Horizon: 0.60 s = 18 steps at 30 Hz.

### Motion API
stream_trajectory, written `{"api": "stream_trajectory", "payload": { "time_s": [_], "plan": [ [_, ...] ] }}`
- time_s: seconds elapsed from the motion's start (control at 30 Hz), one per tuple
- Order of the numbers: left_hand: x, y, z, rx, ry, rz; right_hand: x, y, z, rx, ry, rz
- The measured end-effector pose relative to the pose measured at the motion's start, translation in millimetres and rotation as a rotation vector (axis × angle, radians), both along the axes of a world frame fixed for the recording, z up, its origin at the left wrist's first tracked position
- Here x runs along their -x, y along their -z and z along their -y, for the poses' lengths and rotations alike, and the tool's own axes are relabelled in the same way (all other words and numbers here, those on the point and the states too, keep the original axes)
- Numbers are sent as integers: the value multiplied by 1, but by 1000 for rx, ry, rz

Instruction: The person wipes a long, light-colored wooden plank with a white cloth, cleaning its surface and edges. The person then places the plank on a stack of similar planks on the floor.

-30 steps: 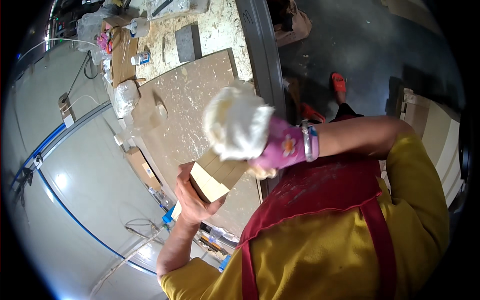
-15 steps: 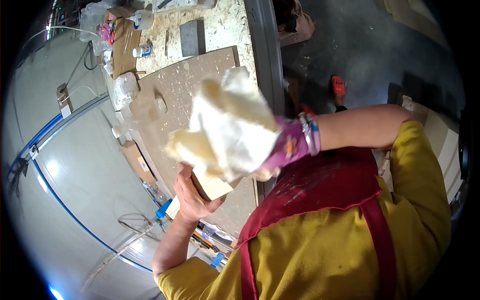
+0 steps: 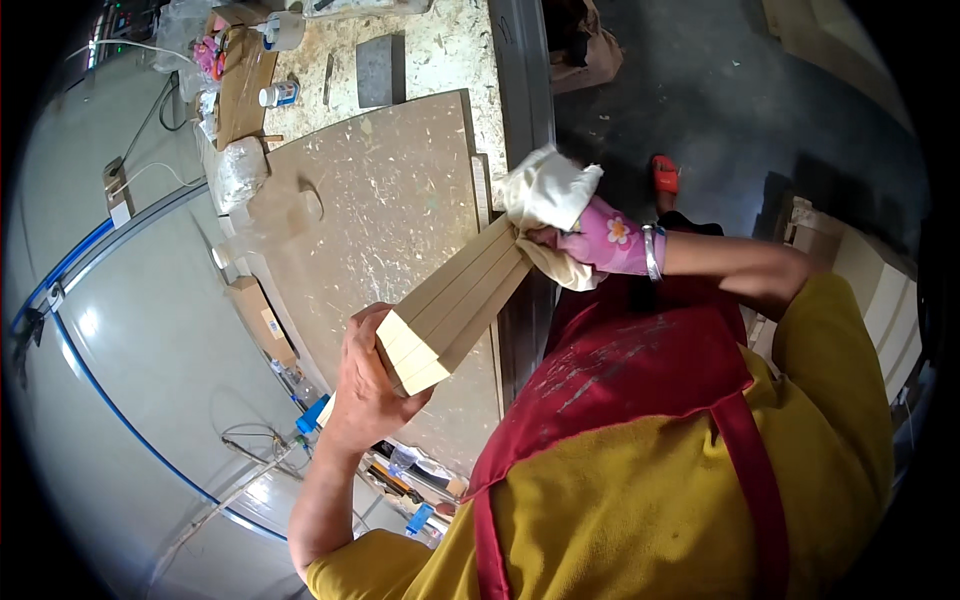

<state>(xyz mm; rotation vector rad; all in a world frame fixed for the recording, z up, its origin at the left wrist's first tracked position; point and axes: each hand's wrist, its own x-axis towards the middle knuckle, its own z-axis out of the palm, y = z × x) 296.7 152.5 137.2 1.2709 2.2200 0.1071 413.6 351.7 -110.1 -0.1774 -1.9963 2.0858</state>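
Note:
A bundle of pale wooden strips (image 3: 462, 295) slants across in front of me, its stacked ends facing me. My left hand (image 3: 368, 385) grips the near end, fingers on the left side and thumb below. At the far end, my right hand (image 3: 605, 238), in a pink glove with a flower print, is closed on a crumpled cream cloth (image 3: 545, 190). The cloth lies against the strips there and hides that end. Beneath the bundle is a large brown board (image 3: 370, 200) with scratches and pale flecks.
Beyond the board, the worktable (image 3: 440, 50) carries a grey block (image 3: 381, 70), a small white bottle (image 3: 279, 94) and a cardboard piece (image 3: 245, 90). A plastic-wrapped bundle (image 3: 240, 172) lies left of the board. On the floor at right is a red shoe (image 3: 665, 175).
My right hand has swept the cloth away from the near end, rightward to the far end of the strips. The strips' length now shows; the left hand keeps its grip.

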Motion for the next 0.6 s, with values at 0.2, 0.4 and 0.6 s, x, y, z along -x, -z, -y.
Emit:
{"api": "stream_trajectory", "payload": {
  "time_s": [0.2, 0.4, 0.6],
  "plan": [
    [3, 3, 5, 28, 61, -31, -2, 8, 55, 1680, -1016, 149],
    [0, 9, 12, -55, 28, -132, 33, -4, 79, 2309, -1798, -112],
    [0, 10, 6, -137, -81, 71, 33, -44, 61, 2326, -1031, 344]
  ]
}}
